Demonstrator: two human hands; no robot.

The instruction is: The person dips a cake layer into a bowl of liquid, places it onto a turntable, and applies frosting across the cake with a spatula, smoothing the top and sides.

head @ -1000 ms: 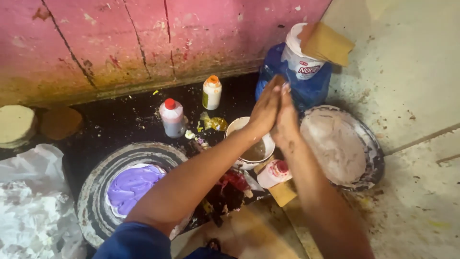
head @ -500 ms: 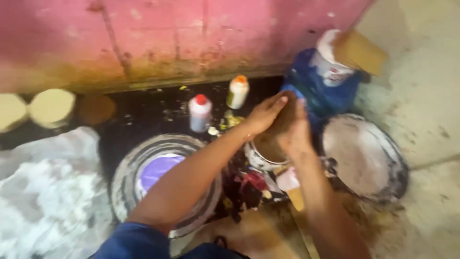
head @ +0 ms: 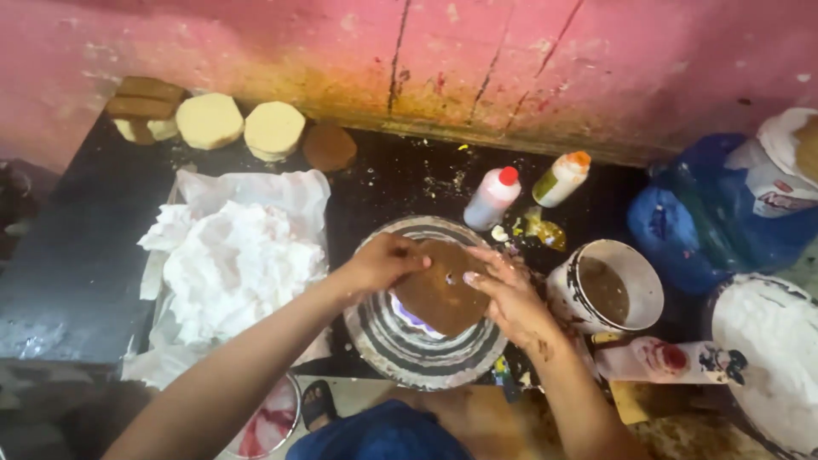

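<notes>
A black, paint-spattered surface (head: 77, 255) fills most of the frame below a cracked pink wall (head: 426, 60). On its left lies a crumpled heap of white tissue paper (head: 230, 264); at the right edge sit a blue plastic bag (head: 707, 221) and a wide white-coated bowl (head: 767, 358).

In the lower centre stands a round, striped metal plate (head: 409, 349), and on it lies a flat brown disc of damp-looking clay or pulp (head: 441, 294), with a purple patch just showing beneath its lower edge. The left hand (head: 383, 262) rests its fingertips on the disc's left rim, the fingers curled loosely. The right hand (head: 507, 294) presses flat, fingers spread, on the right rim. Neither hand grips anything.

The disc looks thin, soft and light, likely to tear or sag if lifted by one edge; supporting it at opposite rims or from beneath seems safest.

Right of the plate is a white cup of brown liquid (head: 609, 290). Above it stand two small squeeze bottles, red-capped (head: 492, 198) and orange-capped (head: 562, 179). Pale round blocks (head: 273, 129) line the upper left.
</notes>
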